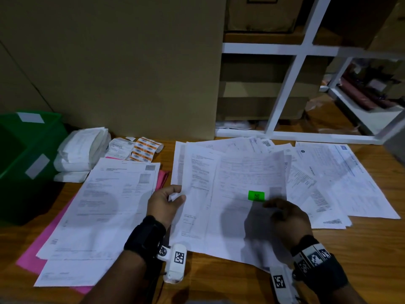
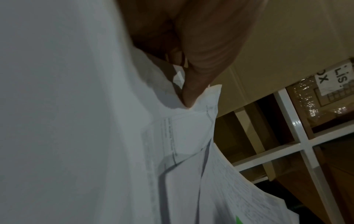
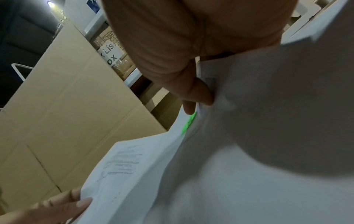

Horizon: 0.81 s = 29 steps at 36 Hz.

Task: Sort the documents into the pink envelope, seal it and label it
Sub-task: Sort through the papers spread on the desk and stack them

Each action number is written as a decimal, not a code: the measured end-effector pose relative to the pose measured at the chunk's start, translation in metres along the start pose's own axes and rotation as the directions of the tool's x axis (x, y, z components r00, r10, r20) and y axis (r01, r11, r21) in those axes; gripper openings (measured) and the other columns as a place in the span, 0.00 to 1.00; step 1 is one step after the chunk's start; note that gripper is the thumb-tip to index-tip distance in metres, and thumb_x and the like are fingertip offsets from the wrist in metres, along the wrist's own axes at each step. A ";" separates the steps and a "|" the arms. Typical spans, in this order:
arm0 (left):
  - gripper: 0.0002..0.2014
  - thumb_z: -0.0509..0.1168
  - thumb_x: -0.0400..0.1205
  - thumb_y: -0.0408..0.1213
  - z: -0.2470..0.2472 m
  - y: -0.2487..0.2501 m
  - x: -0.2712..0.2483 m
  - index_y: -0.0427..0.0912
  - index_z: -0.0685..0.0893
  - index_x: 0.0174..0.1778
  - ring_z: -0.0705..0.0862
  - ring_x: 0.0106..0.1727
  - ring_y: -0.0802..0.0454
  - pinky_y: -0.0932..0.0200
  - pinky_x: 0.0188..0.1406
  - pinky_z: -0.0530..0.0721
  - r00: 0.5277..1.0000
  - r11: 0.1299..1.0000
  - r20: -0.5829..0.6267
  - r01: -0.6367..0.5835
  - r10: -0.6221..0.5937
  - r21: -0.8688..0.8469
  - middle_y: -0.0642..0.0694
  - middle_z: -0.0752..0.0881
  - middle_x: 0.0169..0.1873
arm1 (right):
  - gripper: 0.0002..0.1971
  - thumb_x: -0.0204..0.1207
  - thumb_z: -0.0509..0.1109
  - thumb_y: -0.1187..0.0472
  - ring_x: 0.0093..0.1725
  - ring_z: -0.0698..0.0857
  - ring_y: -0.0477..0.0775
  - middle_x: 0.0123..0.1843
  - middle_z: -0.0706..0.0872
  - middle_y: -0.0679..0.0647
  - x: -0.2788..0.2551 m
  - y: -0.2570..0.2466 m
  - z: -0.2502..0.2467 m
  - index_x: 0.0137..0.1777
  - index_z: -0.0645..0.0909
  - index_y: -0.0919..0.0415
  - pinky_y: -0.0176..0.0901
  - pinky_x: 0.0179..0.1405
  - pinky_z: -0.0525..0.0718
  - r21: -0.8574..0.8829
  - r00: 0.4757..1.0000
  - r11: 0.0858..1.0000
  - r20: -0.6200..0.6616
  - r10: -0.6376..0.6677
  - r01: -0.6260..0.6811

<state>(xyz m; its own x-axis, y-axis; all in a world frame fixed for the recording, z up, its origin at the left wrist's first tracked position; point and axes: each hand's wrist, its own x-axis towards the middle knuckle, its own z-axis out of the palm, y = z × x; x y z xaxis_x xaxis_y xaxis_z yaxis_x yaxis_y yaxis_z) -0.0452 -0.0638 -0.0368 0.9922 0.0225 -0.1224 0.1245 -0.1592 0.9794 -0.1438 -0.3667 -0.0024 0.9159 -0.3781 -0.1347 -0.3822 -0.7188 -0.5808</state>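
Note:
A loose spread of white printed documents (image 1: 245, 176) covers the right half of the wooden table. The top sheet carries a small green sticker (image 1: 256, 196). My left hand (image 1: 166, 204) pinches the left edge of a lifted sheet (image 2: 191, 121) between thumb and fingers. My right hand (image 1: 282, 213) grips the top sheet just right of the green sticker (image 3: 188, 122), the paper bowing up between both hands. The pink envelope (image 1: 41, 244) lies flat at the left, mostly hidden under another pile of documents (image 1: 103, 207).
A green plastic bin (image 1: 24, 150) stands at the far left. Folded white packs (image 1: 81, 150) and a strip of orange labels (image 1: 143, 149) lie behind the pink envelope. A large cardboard box (image 1: 131, 62) and a white shelf frame (image 1: 291, 84) back the table.

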 end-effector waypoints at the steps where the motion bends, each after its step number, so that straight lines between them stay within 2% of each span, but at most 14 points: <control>1: 0.15 0.76 0.78 0.26 0.000 0.003 -0.002 0.53 0.90 0.50 0.86 0.63 0.51 0.48 0.71 0.82 1.000 1.000 0.017 -0.016 0.016 0.006 0.53 0.90 0.55 | 0.19 0.76 0.63 0.70 0.58 0.85 0.55 0.58 0.89 0.50 0.000 0.000 0.001 0.46 0.85 0.43 0.33 0.53 0.71 -0.009 1.000 1.000 0.002 0.000 0.000; 3: 0.18 0.74 0.79 0.25 0.001 0.010 -0.007 0.57 0.89 0.52 0.84 0.63 0.58 0.56 0.69 0.82 0.996 0.998 0.059 -0.061 0.060 0.020 0.58 0.88 0.58 | 0.18 0.76 0.63 0.70 0.57 0.85 0.55 0.58 0.89 0.50 -0.001 0.001 0.004 0.46 0.85 0.43 0.33 0.51 0.71 -0.018 1.000 1.000 0.010 0.015 -0.015; 6: 0.23 0.73 0.81 0.25 0.001 0.018 -0.014 0.60 0.87 0.63 0.77 0.67 0.74 0.74 0.64 0.79 0.973 0.982 0.166 -0.173 0.159 0.072 0.65 0.80 0.66 | 0.18 0.75 0.64 0.69 0.54 0.85 0.53 0.57 0.89 0.47 0.000 0.005 0.009 0.47 0.86 0.43 0.33 0.53 0.73 -0.017 0.999 0.999 0.032 0.033 -0.033; 7: 0.26 0.73 0.81 0.26 0.002 0.018 -0.014 0.60 0.86 0.68 0.75 0.70 0.76 0.74 0.67 0.77 0.959 0.966 0.203 -0.227 0.200 0.120 0.64 0.78 0.70 | 0.18 0.74 0.65 0.69 0.52 0.85 0.52 0.57 0.89 0.47 0.001 0.006 0.010 0.45 0.85 0.41 0.34 0.52 0.74 -0.022 0.999 0.999 0.040 0.035 -0.034; 10: 0.30 0.73 0.80 0.29 0.004 0.019 -0.015 0.62 0.81 0.75 0.69 0.78 0.69 0.61 0.77 0.72 0.926 0.913 0.275 -0.327 0.258 0.246 0.62 0.71 0.77 | 0.19 0.71 0.66 0.67 0.52 0.87 0.54 0.55 0.90 0.49 0.003 0.009 0.013 0.37 0.80 0.36 0.40 0.55 0.80 -0.032 0.999 0.999 0.030 0.021 -0.020; 13: 0.28 0.73 0.81 0.30 0.009 0.025 -0.021 0.59 0.81 0.75 0.63 0.73 0.84 0.68 0.78 0.68 0.902 0.880 0.316 -0.385 0.295 0.278 0.59 0.68 0.79 | 0.19 0.71 0.66 0.67 0.55 0.86 0.56 0.55 0.89 0.51 0.003 0.010 0.013 0.37 0.79 0.35 0.43 0.59 0.80 -0.044 1.000 0.999 0.022 0.013 -0.012; 15: 0.27 0.74 0.81 0.32 0.011 0.026 -0.024 0.57 0.82 0.75 0.61 0.71 0.89 0.68 0.79 0.68 0.890 0.859 0.330 -0.414 0.314 0.300 0.57 0.67 0.80 | 0.18 0.72 0.65 0.66 0.56 0.86 0.56 0.56 0.89 0.51 0.004 0.010 0.014 0.38 0.82 0.37 0.41 0.58 0.79 -0.055 1.000 0.998 0.020 0.008 -0.006; 17: 0.26 0.74 0.81 0.34 0.010 0.027 -0.024 0.58 0.82 0.75 0.60 0.71 0.90 0.64 0.79 0.69 0.894 0.864 0.328 -0.404 0.304 0.301 0.57 0.67 0.81 | 0.17 0.73 0.65 0.66 0.55 0.86 0.57 0.57 0.89 0.51 0.004 0.011 0.014 0.43 0.86 0.39 0.38 0.53 0.76 -0.064 1.000 0.998 0.028 0.007 -0.005; 19: 0.27 0.73 0.82 0.37 0.010 0.028 -0.023 0.61 0.80 0.76 0.62 0.71 0.87 0.56 0.80 0.72 0.904 0.882 0.316 -0.378 0.287 0.281 0.58 0.67 0.80 | 0.19 0.73 0.65 0.67 0.55 0.86 0.56 0.58 0.88 0.52 0.004 0.011 0.015 0.44 0.85 0.38 0.34 0.50 0.73 -0.059 0.999 0.998 0.036 -0.005 0.007; 21: 0.31 0.73 0.82 0.43 0.008 0.026 -0.019 0.62 0.72 0.82 0.67 0.75 0.74 0.52 0.81 0.72 0.915 0.884 0.306 -0.357 0.264 0.304 0.57 0.66 0.82 | 0.19 0.73 0.65 0.68 0.56 0.85 0.54 0.59 0.87 0.51 0.002 0.009 0.014 0.47 0.86 0.40 0.31 0.51 0.70 -0.063 0.998 0.998 0.047 -0.028 0.031; 23: 0.41 0.73 0.81 0.48 0.006 0.023 -0.015 0.60 0.58 0.87 0.65 0.80 0.64 0.57 0.79 0.68 0.921 0.875 0.308 -0.342 0.239 0.343 0.58 0.63 0.85 | 0.19 0.74 0.63 0.68 0.57 0.84 0.52 0.59 0.87 0.51 -0.001 0.005 0.014 0.52 0.88 0.44 0.30 0.54 0.70 -0.066 0.996 0.996 0.063 -0.058 0.062; 25: 0.47 0.74 0.80 0.50 0.004 0.022 -0.012 0.62 0.50 0.88 0.58 0.83 0.65 0.61 0.77 0.63 0.923 0.906 0.324 -0.306 0.207 0.293 0.63 0.58 0.86 | 0.20 0.74 0.63 0.68 0.58 0.84 0.52 0.60 0.87 0.50 -0.003 -0.002 0.013 0.56 0.88 0.46 0.30 0.56 0.71 -0.037 0.992 0.994 0.085 -0.095 0.098; 27: 0.46 0.75 0.80 0.48 0.002 0.021 -0.012 0.63 0.53 0.88 0.56 0.83 0.68 0.60 0.77 0.63 0.918 0.932 0.345 -0.283 0.195 0.227 0.68 0.58 0.85 | 0.22 0.73 0.65 0.69 0.60 0.84 0.52 0.61 0.87 0.49 -0.004 -0.008 0.013 0.59 0.87 0.47 0.29 0.57 0.71 -0.015 0.984 0.990 0.110 -0.137 0.140; 29: 0.39 0.76 0.80 0.43 0.001 0.021 -0.012 0.62 0.64 0.85 0.61 0.80 0.75 0.61 0.77 0.67 0.910 0.947 0.370 -0.267 0.187 0.177 0.71 0.64 0.81 | 0.24 0.71 0.66 0.72 0.61 0.84 0.52 0.61 0.87 0.49 -0.003 -0.013 0.016 0.62 0.86 0.47 0.28 0.57 0.71 0.016 0.973 0.983 0.143 -0.183 0.183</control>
<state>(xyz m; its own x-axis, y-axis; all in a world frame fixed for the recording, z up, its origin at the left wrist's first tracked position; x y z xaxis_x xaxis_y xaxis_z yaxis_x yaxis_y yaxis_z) -0.0543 -0.0685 -0.0153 0.9271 -0.3745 0.0126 -0.1465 -0.3313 0.9321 -0.1396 -0.3468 -0.0073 0.9783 -0.1529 -0.1395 -0.2065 -0.7664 -0.6083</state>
